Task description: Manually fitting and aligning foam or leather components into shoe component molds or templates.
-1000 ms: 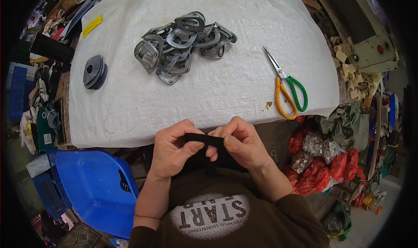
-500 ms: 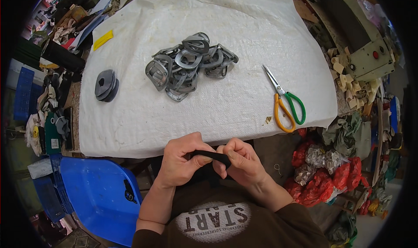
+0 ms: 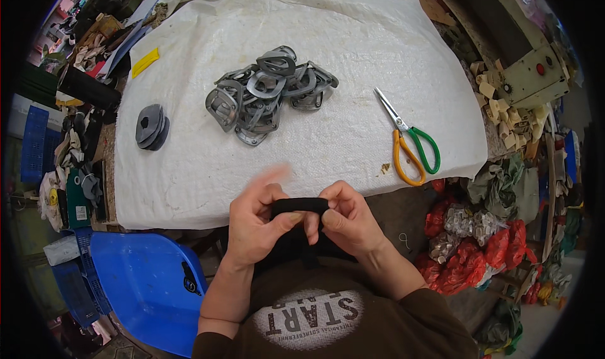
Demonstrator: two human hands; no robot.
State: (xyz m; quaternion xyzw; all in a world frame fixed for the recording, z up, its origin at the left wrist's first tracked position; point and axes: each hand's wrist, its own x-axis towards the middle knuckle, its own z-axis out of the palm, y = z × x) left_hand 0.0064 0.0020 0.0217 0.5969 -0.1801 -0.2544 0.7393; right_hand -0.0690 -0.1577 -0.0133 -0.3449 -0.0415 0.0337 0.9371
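Note:
Between my two hands, just off the table's near edge, is a soft-looking black strip (image 3: 299, 205), narrow and roughly level. My left hand (image 3: 255, 223) grips its left end with the thumb below, its index finger lifted and blurred. My right hand (image 3: 351, 219) pinches the right end between thumb and fingers. Beyond them on the white-covered table (image 3: 340, 138) lies a pile of grey frame-shaped pieces (image 3: 268, 91). A small stack of flat grey pieces (image 3: 152, 127) sits to the left. Scissors (image 3: 406, 140) with one orange and one green handle rest at the right.
Below the table's left corner stands a blue tub (image 3: 142, 283) with a small black piece (image 3: 189, 278) on its inner side. A yellow strip (image 3: 145, 63) lies at the far left of the table. Red plastic bags (image 3: 463, 264) are heaped at the lower right, below a green-grey machine (image 3: 535, 75).
The black strip has turned from slanting down rightward to nearly level. My left index finger has lifted away from it. My right hand has risen slightly.

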